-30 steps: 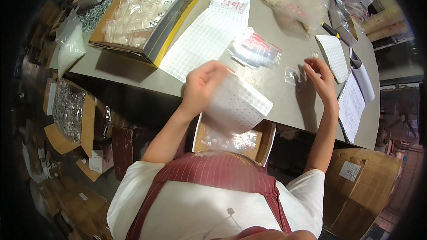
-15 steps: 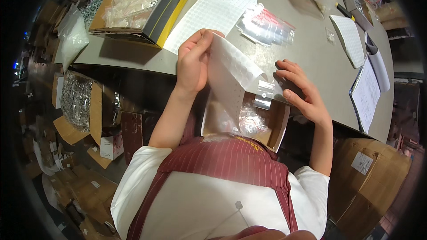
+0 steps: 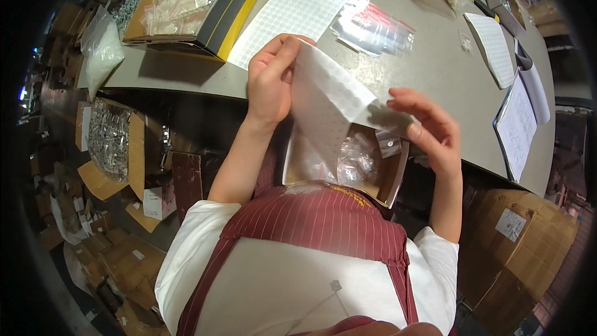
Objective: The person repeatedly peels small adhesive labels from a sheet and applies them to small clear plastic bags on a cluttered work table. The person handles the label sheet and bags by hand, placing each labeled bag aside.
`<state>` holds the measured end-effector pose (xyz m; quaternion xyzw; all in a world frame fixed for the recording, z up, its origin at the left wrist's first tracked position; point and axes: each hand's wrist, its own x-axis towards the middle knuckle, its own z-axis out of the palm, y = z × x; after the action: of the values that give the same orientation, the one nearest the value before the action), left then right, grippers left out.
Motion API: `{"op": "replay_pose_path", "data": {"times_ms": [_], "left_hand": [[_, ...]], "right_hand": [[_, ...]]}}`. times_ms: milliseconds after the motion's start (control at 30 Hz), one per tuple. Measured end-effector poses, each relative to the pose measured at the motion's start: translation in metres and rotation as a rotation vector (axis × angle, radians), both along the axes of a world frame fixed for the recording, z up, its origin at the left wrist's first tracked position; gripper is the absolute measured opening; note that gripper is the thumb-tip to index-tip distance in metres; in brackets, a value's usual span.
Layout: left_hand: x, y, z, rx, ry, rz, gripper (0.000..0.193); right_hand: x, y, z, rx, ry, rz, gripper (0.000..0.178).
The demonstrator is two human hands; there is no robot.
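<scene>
My left hand [image 3: 272, 84] pinches the upper left edge of a white sheet of round stickers [image 3: 333, 78], which hangs folded in front of me. Beside the sheet's right end, my right hand [image 3: 438, 134] has its thumb and fingers apart, with nothing visible between them. Just below that hand, a small clear bag with a white round sticker [image 3: 390, 143] is at the right side of an open cardboard box [image 3: 395, 180] at my lap. Several small clear bags [image 3: 357, 162] lie inside the box. The sheet hides part of the box.
On the grey table [image 3: 435, 65] lie flat clear bags with red strips [image 3: 376, 28] and more sticker sheets [image 3: 280, 15]. A large box of filled bags [image 3: 186, 3] stands at the left. A clipboard [image 3: 516, 127] and a marker [image 3: 485, 7] are at the right. A closed carton [image 3: 522, 249] stands below.
The small stickered bag has dropped from beside my right fingers to the box's right side. My right fingers have shifted slightly. My left hand keeps hold of the sticker sheet.
</scene>
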<state>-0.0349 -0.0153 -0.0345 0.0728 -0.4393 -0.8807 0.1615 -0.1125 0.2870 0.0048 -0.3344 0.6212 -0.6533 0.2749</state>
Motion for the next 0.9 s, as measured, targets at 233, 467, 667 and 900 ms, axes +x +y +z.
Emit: {"op": "replay_pose_path", "data": {"times_ms": [233,467,667,900], "left_hand": [[0.001,0.021,0.008,-0.311,0.008,0.101,0.027],[0.003,0.011,0.01,-0.294,0.038,-0.075,0.034],[-0.001,0.012,0.013,-0.714,0.12,-0.096,0.039],[0.001,0.018,0.017,-0.912,0.109,0.009,0.04]], "right_hand": [[-0.009,-0.045,0.013,0.134,0.066,-0.022,0.044],[-0.017,-0.062,0.01,0.19,0.117,-0.136,0.031],[-0.017,-0.066,0.011,0.126,0.472,-0.149,0.043],[-0.023,-0.07,0.012,0.137,0.712,-0.175,0.039]]}}
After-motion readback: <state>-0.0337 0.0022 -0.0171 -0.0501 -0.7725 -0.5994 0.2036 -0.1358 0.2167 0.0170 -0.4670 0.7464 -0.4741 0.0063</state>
